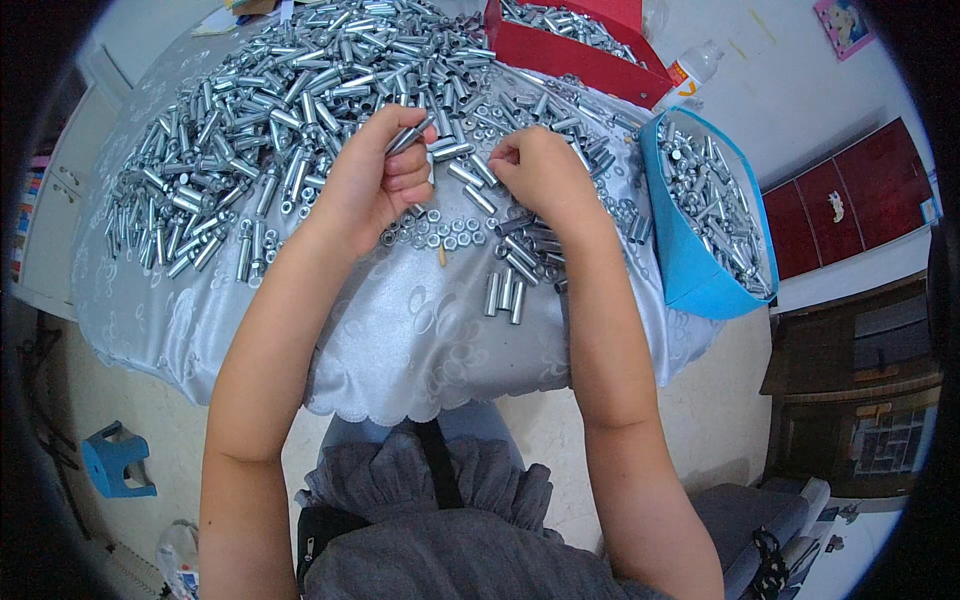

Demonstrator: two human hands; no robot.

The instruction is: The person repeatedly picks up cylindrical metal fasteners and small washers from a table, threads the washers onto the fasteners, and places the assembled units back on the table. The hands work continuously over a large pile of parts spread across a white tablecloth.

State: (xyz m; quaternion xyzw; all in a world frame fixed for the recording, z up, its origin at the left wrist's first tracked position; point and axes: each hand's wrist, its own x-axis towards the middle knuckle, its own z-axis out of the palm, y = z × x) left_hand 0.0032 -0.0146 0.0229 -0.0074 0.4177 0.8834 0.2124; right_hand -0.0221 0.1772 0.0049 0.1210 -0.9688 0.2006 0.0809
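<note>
My left hand (372, 178) is closed around a metal expansion bolt (411, 134), whose shiny shaft pokes out between thumb and forefinger, tilted up to the right. To its right, my right hand (548, 178) is pinched low over the loose parts; whatever its fingertips hold, if anything, is hidden. Between the hands lie loose silver sleeves (480, 200), with hex nuts (450, 240) gathered just below them. Short metal tubes (505, 295) sit nearer to me, below my right hand. A large heap of assembled expansion bolts (290, 110) spreads over the left and far side.
A silvery patterned cloth (430, 340) covers the round table. At the far right stands a red box (590, 60) with metal parts; a blue fabric bin (700, 275) full of bolts is at the right edge. Behind them is a plastic bottle (692, 70). A blue stool (118, 460) stands on the floor.
</note>
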